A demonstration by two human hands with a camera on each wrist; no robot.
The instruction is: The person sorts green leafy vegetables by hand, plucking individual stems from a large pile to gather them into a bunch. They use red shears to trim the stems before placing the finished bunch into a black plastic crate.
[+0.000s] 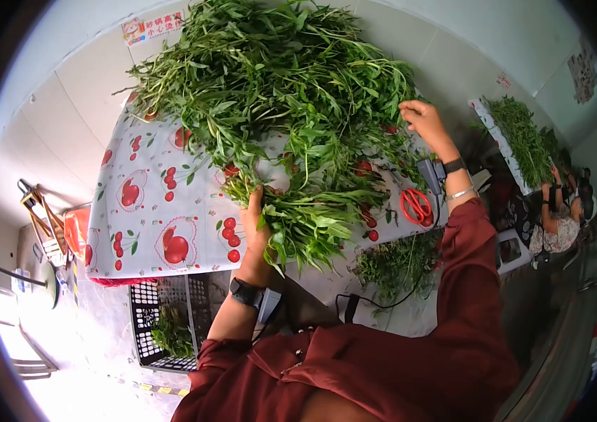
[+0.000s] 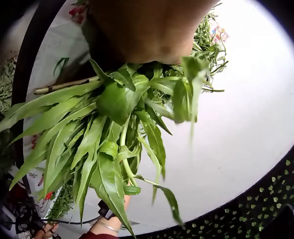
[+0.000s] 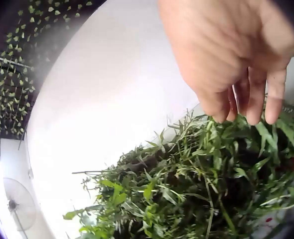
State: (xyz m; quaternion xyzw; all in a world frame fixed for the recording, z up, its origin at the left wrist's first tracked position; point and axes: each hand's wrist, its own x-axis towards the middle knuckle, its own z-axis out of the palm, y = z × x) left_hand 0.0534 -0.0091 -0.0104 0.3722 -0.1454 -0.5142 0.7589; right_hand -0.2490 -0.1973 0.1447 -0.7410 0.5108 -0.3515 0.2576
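Note:
My left hand grips a bunch of long-leaved greens by its stem end, close over the tablecloth's near part. The leaves fan out to the right; in the left wrist view the bunch hangs below the hand. At the right edge of a big heap of the same greens is my right hand. In the right wrist view its fingers hang loosely bent over the leaves, with nothing visible between them. Red-handled scissors lie on the table just below my right wrist.
A cherry-patterned tablecloth covers the table. Below its front edge stand a black plastic crate with some greens inside and a pile of leafy sprigs. A cable runs near my body. To the right, other people work at another greens-covered table.

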